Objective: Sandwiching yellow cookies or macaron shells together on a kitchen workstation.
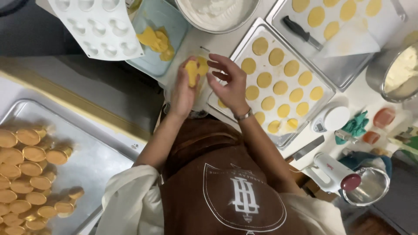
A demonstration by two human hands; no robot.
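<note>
your left hand (185,89) grips a yellow dough disc (192,72) above the counter edge; your right hand (230,82) hovers just beside it, fingers spread and holding nothing. right of them sits a tray (327,92) of dough rounds, with a white scale (332,118) nearby.

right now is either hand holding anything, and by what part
The left hand holds a yellow dough disc, pinched at its edge by fingers and thumb. The right hand is open beside it, holding nothing.
</note>
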